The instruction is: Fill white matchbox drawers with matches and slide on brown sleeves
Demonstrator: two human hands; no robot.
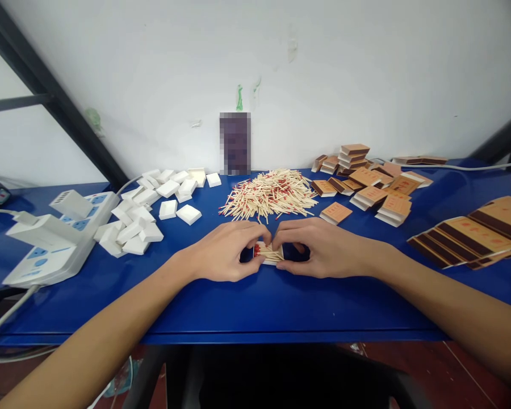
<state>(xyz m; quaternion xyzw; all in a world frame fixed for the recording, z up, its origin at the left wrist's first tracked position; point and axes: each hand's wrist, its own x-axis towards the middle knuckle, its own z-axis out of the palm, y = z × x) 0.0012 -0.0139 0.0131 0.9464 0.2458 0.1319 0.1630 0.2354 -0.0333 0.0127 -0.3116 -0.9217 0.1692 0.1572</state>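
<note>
Between my two hands, near the middle of the blue table, lies a small white matchbox tray [271,262] with red-tipped matches in it. My left hand [225,250] grips its left end, thumb in front and fingers behind. At the right end my right hand [323,247] holds it the same way, with fingertips over the matches. Fingers hide the tray's back edge. Just behind the hands is a large heap of loose matches [272,193]. A single matchbox sleeve [336,213] lies behind my right hand.
White empty trays [147,196] are piled on the left, beside a white power strip [80,238] with plugs and cables. Orange-brown sleeves [366,177] are heaped at the back right, and flattened ones [472,230] lie farther right. A pixelated dark rectangle [236,142] stands against the wall.
</note>
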